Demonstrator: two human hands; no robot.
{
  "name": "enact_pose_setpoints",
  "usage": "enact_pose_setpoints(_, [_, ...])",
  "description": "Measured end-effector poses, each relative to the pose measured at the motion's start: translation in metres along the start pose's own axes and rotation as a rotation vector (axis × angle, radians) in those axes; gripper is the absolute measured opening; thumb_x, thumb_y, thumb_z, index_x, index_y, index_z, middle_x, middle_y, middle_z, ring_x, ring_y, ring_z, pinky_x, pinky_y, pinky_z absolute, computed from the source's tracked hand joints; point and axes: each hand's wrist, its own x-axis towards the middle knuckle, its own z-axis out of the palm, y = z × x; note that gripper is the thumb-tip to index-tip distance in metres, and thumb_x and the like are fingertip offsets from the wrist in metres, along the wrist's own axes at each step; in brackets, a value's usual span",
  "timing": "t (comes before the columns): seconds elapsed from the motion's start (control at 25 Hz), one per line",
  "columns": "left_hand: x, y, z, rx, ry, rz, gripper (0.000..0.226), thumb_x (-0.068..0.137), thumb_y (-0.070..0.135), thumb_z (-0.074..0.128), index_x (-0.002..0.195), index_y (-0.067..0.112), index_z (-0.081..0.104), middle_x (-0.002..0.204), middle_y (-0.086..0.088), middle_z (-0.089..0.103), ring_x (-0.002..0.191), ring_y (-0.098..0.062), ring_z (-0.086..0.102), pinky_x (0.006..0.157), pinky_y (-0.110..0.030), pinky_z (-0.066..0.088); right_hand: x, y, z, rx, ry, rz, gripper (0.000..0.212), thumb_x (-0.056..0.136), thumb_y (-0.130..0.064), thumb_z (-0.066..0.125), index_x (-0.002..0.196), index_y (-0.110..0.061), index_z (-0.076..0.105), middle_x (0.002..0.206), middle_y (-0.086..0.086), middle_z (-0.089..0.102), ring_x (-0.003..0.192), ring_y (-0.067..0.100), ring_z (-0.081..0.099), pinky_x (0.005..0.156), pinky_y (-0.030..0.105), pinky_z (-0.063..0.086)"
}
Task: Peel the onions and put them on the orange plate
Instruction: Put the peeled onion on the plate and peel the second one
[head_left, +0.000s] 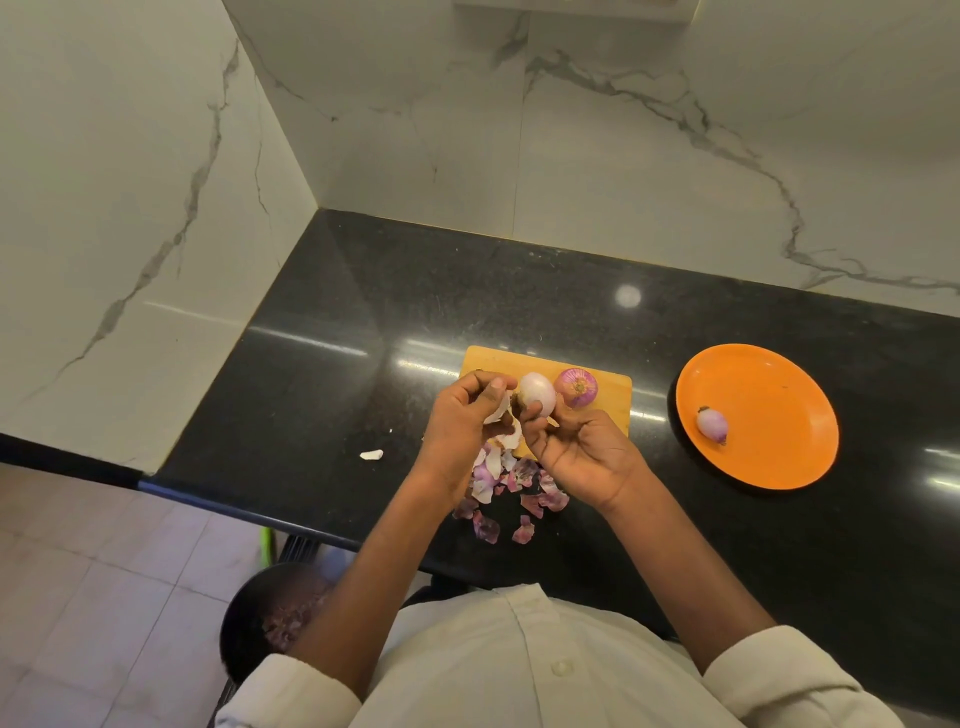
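**Asker:** Black stone counter, white marble walls behind it — what is happening in the middle of the frame?

**Describer:** At centre, over a wooden cutting board (613, 395), the person's right hand (576, 452) grips a nearly bare, pale onion (537, 395) with thumb and fingers curled round its lower end. The left hand (462, 410), just to the left and touching the same onion, pinches a loose strip of skin (501, 415) that curls away from it.

**Asker:** And around the hands?

**Describer:** An unpeeled purple onion (575, 387) sits on the board just right of the held one. Below the hands, toward lower centre, a heap of purple and white peelings (511, 483) lies on the counter (363, 312) near its front edge, and one white scrap (371, 454) sits apart to the left. Well to the right is the orange plate (779, 374), with one small peeled onion (711, 423) near its left rim. At lower left, below the counter, a dark bin (249, 613) seems to hold more peelings.

**Asker:** What could go wrong from here?

**Describer:** As a judgement only: the bare onion looks smooth, so a hard tug on the skin could squeeze it out of the right hand's grip and send it rolling on the counter or over the edge. The skin may also tear short and leave a patch near the root. The peelings lie close to the front edge, so a passing forearm could sweep them to the floor. The round onion on the board could roll if bumped.
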Motion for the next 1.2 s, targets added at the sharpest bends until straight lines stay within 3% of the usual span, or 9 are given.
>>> enact_pose_setpoints(0.12, [-0.001, -0.006, -0.007, 0.32, 0.094, 0.097, 0.018, 0.107, 0.02, 0.063, 0.101, 0.009, 0.074, 0.092, -0.007, 0.073, 0.09, -0.016, 0.07, 0.091, -0.041, 0.059, 0.0, -0.002, -0.002, -0.141, -0.004, -0.07, 0.036, 0.105, -0.01, 0.056, 0.138, 0.004, 0.055, 0.125, 0.031, 0.066, 0.078, 0.025, 0.073, 0.061, 0.026, 0.062])
enact_pose_setpoints(0.2, [-0.002, -0.011, -0.01, 0.436, 0.111, 0.141, 0.018, 0.107, 0.02, 0.063, 0.099, 0.007, 0.073, 0.087, -0.006, 0.071, 0.082, -0.008, 0.063, 0.083, -0.032, 0.054, -0.002, -0.003, -0.001, -0.299, 0.031, -0.156, 0.037, 0.102, -0.015, 0.062, 0.137, -0.003, 0.063, 0.133, 0.028, 0.066, 0.084, 0.027, 0.075, 0.064, 0.026, 0.062])
enact_pose_setpoints(0.32, [-0.003, -0.01, -0.009, 0.495, 0.149, 0.21, 0.011, 0.104, 0.022, 0.068, 0.1, 0.014, 0.074, 0.095, 0.0, 0.075, 0.095, -0.011, 0.069, 0.087, -0.028, 0.052, -0.005, -0.001, 0.001, -0.373, 0.075, -0.22, 0.035, 0.102, -0.017, 0.065, 0.135, -0.007, 0.065, 0.132, 0.026, 0.067, 0.085, 0.032, 0.077, 0.068, 0.026, 0.064])
enact_pose_setpoints(0.48, [-0.006, 0.001, 0.004, 0.426, 0.06, 0.363, 0.01, 0.097, 0.017, 0.078, 0.106, 0.016, 0.075, 0.1, 0.004, 0.075, 0.1, -0.014, 0.072, 0.092, -0.031, 0.058, -0.007, -0.002, 0.004, -0.357, 0.043, -0.275, 0.034, 0.104, -0.009, 0.059, 0.137, -0.004, 0.063, 0.133, 0.024, 0.067, 0.096, 0.032, 0.079, 0.089, 0.039, 0.065])
enact_pose_setpoints(0.72, [-0.002, 0.007, 0.007, 0.543, 0.049, 0.492, 0.01, 0.095, 0.017, 0.081, 0.105, 0.016, 0.079, 0.1, 0.006, 0.076, 0.098, -0.017, 0.073, 0.089, -0.038, 0.061, -0.015, -0.004, 0.007, -0.559, 0.059, -0.372, 0.029, 0.103, -0.009, 0.061, 0.131, -0.008, 0.069, 0.122, 0.014, 0.074, 0.099, 0.031, 0.078, 0.077, 0.033, 0.065])
enact_pose_setpoints(1.0, [0.0, 0.011, 0.002, 0.615, 0.021, 0.508, 0.011, 0.095, 0.014, 0.08, 0.105, 0.01, 0.08, 0.099, 0.003, 0.078, 0.095, -0.015, 0.075, 0.087, -0.038, 0.064, -0.015, -0.007, 0.003, -0.587, 0.059, -0.405, 0.029, 0.103, -0.008, 0.061, 0.13, -0.007, 0.069, 0.107, 0.005, 0.079, 0.097, 0.028, 0.079, 0.093, 0.042, 0.063])
enact_pose_setpoints(1.2, [0.0, 0.014, 0.003, 0.862, 0.003, 0.699, 0.008, 0.09, 0.013, 0.08, 0.097, 0.013, 0.074, 0.092, 0.005, 0.071, 0.084, -0.013, 0.066, 0.074, -0.035, 0.06, -0.013, -0.005, 0.002, -0.7, 0.054, -0.452, 0.027, 0.104, -0.006, 0.06, 0.127, -0.01, 0.072, 0.122, 0.011, 0.074, 0.111, 0.031, 0.075, 0.085, 0.038, 0.065])
